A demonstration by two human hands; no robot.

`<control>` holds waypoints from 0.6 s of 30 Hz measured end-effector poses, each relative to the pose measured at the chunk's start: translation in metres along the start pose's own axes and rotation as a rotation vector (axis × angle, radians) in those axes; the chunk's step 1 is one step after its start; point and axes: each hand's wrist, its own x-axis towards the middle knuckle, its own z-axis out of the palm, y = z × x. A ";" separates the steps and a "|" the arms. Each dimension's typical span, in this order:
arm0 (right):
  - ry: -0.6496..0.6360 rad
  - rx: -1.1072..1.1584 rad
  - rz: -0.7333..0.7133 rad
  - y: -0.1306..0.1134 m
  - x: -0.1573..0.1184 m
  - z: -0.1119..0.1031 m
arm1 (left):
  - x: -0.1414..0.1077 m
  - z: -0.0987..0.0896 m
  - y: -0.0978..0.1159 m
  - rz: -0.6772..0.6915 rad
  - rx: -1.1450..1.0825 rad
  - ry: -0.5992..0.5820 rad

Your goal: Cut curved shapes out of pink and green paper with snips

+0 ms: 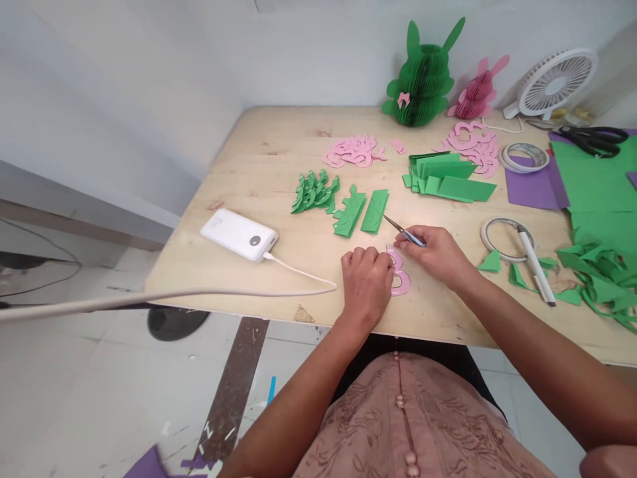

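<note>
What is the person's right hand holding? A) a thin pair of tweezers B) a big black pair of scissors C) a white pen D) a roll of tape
A: the right hand pinches thin tweezers beside the pink paper shape that the left hand presses on the table.

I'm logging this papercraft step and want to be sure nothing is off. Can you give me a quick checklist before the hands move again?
1. Left hand pressing the pink paper piece flat on the table: ok.
2. Right hand gripping the tweezers: ok.
3. Tweezer tip on the pink piece: not ok, it points away toward the green cut pieces.
4. Tape ring beside the right hand: ok.
5. Power bank cable off the pink piece: ok.
</note>
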 end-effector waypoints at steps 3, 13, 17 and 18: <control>-0.030 0.028 0.015 -0.002 0.005 0.000 | -0.001 0.001 -0.001 0.005 -0.009 0.007; -0.103 0.140 0.152 -0.009 0.012 0.000 | 0.000 0.001 -0.001 -0.007 -0.021 0.006; -0.129 0.124 0.124 -0.008 0.014 0.002 | 0.000 0.001 -0.001 -0.009 -0.022 -0.003; -0.130 0.122 0.118 -0.007 0.014 0.003 | 0.000 0.001 -0.001 -0.007 -0.023 -0.002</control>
